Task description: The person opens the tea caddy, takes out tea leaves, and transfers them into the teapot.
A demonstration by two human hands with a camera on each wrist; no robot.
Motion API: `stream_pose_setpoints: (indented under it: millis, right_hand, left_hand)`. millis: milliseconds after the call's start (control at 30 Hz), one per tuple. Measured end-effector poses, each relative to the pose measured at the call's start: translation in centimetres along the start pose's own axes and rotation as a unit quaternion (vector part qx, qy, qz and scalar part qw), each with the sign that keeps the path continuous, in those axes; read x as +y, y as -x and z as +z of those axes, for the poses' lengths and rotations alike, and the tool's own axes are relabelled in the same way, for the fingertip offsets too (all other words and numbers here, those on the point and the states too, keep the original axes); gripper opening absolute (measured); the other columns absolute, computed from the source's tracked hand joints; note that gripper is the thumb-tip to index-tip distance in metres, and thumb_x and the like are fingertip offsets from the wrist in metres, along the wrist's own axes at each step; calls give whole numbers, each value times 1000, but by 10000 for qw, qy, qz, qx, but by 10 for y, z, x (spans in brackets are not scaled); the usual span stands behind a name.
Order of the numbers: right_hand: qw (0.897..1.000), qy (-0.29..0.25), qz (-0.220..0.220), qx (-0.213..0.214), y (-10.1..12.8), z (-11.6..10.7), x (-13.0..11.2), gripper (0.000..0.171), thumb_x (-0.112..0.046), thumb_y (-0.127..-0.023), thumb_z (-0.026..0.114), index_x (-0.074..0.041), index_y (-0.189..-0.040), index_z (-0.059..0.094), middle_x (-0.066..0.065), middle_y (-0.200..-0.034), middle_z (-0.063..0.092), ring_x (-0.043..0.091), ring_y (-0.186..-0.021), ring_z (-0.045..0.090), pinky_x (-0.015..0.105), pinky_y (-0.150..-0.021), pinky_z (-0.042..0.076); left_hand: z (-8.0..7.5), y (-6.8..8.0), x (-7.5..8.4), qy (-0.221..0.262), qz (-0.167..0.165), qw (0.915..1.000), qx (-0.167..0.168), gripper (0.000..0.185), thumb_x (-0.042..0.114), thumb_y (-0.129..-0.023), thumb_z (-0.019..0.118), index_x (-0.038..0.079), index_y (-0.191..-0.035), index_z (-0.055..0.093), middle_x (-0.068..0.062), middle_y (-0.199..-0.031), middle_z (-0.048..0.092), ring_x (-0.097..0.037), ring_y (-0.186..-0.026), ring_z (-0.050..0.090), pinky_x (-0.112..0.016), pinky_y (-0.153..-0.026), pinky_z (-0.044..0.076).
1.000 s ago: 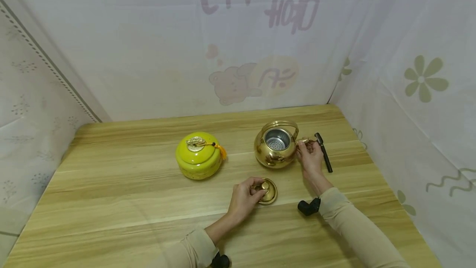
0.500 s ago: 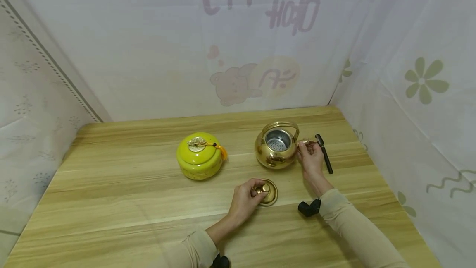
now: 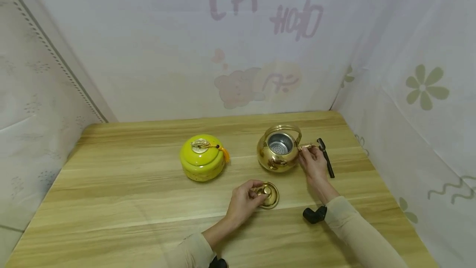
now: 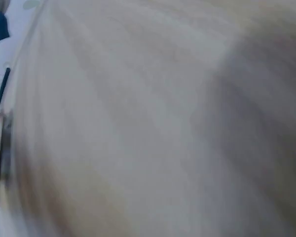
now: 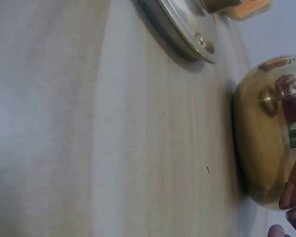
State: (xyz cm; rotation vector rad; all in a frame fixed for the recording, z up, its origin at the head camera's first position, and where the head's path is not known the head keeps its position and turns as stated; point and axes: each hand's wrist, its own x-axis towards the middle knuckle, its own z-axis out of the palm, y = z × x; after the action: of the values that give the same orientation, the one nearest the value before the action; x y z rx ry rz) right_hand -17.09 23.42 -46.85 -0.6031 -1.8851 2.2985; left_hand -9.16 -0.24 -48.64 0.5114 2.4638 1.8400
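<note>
A round brass teapot (image 3: 276, 163) with an upright arched handle stands right of the middle, its top uncovered and a perforated metal strainer (image 3: 279, 147) inside. My right hand (image 3: 314, 164) holds it at the spout (image 3: 306, 147) on its right side; in the right wrist view only fingertips (image 5: 292, 192) show at the frame's edge. In front of the teapot lies its brass lid (image 3: 273, 197), knob upward. My left hand (image 3: 243, 202) pinches the lid's knob (image 3: 267, 191) between thumb and fingers. The left wrist view is blurred and does not show this grip clearly.
To the left stands a lidded yellow-green jar (image 3: 202, 163) with a gold disc and an orange tassel. A black T-shaped stick (image 3: 328, 160) lies right of the spout. Printed cloth (image 3: 167, 53) hangs behind the wooden table (image 3: 122, 177) and at both sides.
The head view has tilted up a little, so everything sits slightly lower in it. Both hands keep their places on the lid and the teapot.
</note>
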Motion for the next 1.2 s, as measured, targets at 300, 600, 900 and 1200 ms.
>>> stream_pose_setpoints:
  millis: [300, 600, 900, 1200]
  right_hand:
    - [9988, -341, 92, 324, 30, -15, -8, 46, -17, -99, 47, -2, -139, 32, 0, -104, 53, 6, -97, 56, 17, -93, 47]
    - [9964, -772, -218, 261, 58, -5, -18, 27, -18, -96, 53, -8, -119, 45, -4, -95, 55, 6, -92, 57, 15, -86, 50]
    - [9916, -855, -705, -665, 82, 39, -21, 35, -10, -95, 53, 5, -124, 41, 3, -102, 53, 9, -94, 59, 19, -87, 51]
    - [9864, -425, -844, -1345, 97, 84, -12, 33, 1, -92, 55, 9, -123, 44, 4, -103, 53, 8, -92, 57, 21, -86, 52]
  left_hand:
    - [-46, 11, 21, -104, -143, 9980, 609, 27, 2, -78, 75, 1, -103, 67, -15, -96, 71, -11, -63, 64, -18, -54, 52]
    - [-93, 22, 43, -480, -71, 9906, 1280, 25, -1, -76, 74, -2, -101, 68, -12, -94, 71, -11, -65, 64, -20, -57, 54]
    - [-133, 16, 27, -365, 317, 9861, 1592, 25, 7, -81, 72, 1, -104, 67, -15, -102, 70, -2, -69, 62, -17, -59, 54]
    - [-163, 3, 23, -643, 656, 9726, 2137, 24, 0, -78, 74, -2, -101, 68, -17, -99, 70, 3, -69, 58, -11, -58, 50]
